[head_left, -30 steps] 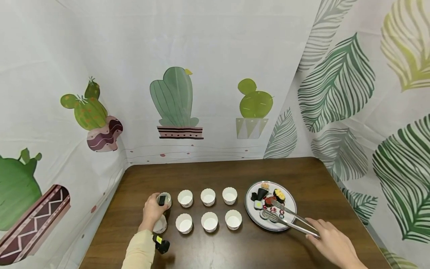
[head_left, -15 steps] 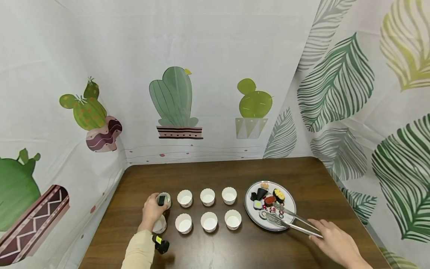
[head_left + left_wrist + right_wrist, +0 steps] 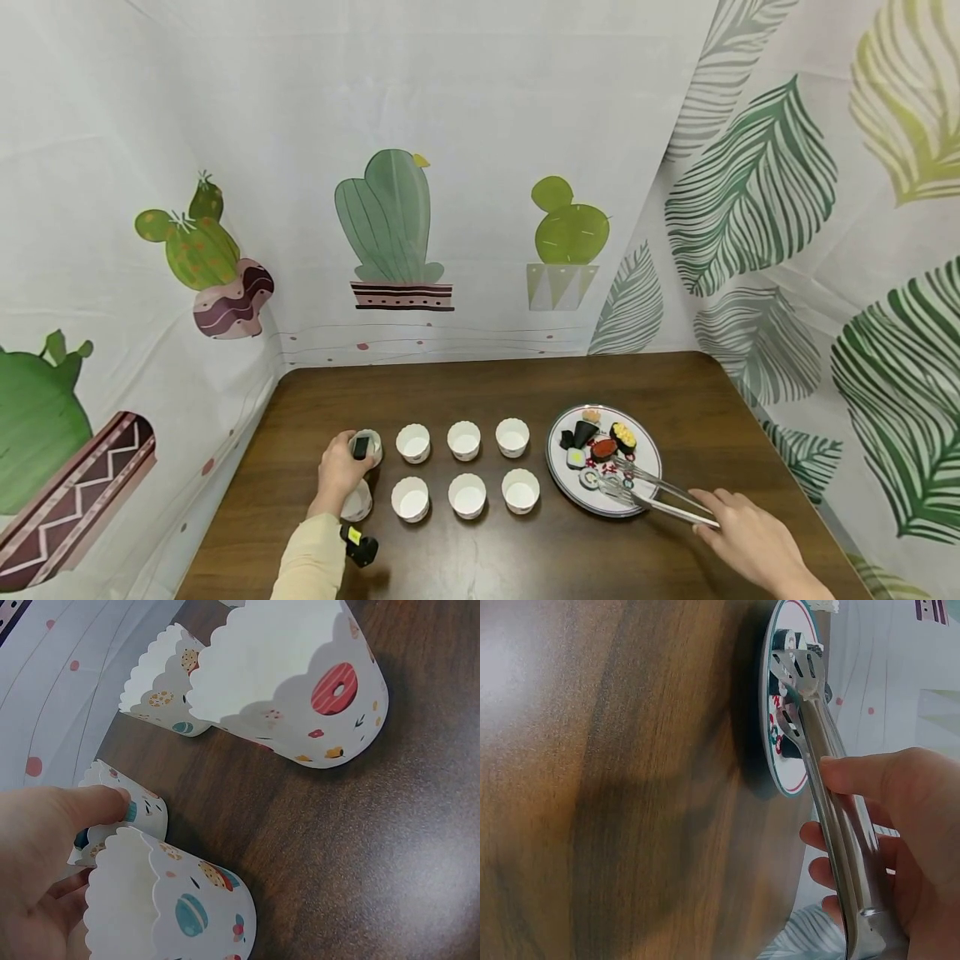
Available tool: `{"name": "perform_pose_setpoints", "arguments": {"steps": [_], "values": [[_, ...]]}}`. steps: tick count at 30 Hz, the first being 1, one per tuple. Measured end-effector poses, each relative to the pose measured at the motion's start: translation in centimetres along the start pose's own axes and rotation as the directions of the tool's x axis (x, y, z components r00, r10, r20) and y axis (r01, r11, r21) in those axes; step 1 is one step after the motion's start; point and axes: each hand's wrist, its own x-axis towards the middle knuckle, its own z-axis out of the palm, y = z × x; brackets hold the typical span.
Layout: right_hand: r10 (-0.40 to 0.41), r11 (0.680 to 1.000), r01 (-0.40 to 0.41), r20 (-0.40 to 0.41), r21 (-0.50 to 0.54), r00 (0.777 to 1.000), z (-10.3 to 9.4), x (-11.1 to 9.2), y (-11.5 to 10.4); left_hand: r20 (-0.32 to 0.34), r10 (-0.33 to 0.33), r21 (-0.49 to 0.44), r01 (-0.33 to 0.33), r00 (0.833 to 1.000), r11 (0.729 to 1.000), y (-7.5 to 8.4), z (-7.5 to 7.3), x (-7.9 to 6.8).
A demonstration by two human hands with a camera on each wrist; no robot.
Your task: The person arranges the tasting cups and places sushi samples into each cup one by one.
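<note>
My left hand (image 3: 339, 477) grips a white scalloped paper baking cup (image 3: 154, 814) at the far left of the back row, thumb on its outer wall. A small dark block (image 3: 362, 447) shows at that cup's opening in the head view. In my right hand (image 3: 750, 533) are metal tongs (image 3: 840, 847), held along their arms with the slotted tips apart. These tips are low over the near part of a round white plate (image 3: 564, 487). Around them on the plate are a red-topped sushi piece (image 3: 603, 450), a yellow-topped one (image 3: 623, 435) and a small round roll (image 3: 588, 478).
Several more paper cups stand in two rows, among them a back-row cup (image 3: 464, 440) and a front-row cup (image 3: 467, 495). A black triangular rice ball (image 3: 585, 432) and a white piece (image 3: 576, 457) lie on the plate. Patterned cloth (image 3: 480, 208) hangs behind the brown table (image 3: 480, 558).
My right hand and the tongs have drawn back a little to the right, so the tips no longer overlap the red-topped sushi piece. My left hand stays at its cup.
</note>
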Motion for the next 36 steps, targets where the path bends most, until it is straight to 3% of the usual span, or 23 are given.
{"name": "perform_pose_setpoints", "arguments": {"steps": [6,27,36], "values": [[0.002,1.000,-0.002,0.009,-0.007,1.000,0.03,0.15,0.18,0.004,-0.007,-0.001,0.007,1.000,1.000,0.07,-0.01,-0.06],[-0.074,0.997,0.070,-0.107,-0.042,0.991,-0.08,0.24,0.30,0.006,-0.006,0.002,0.006,1.000,1.000,0.29,-0.23,-0.15],[-0.028,1.000,0.028,-0.084,-0.001,0.996,-0.14,-0.03,0.43,0.006,0.011,0.009,-0.011,1.000,1.000,0.67,-0.39,-0.47]]}}
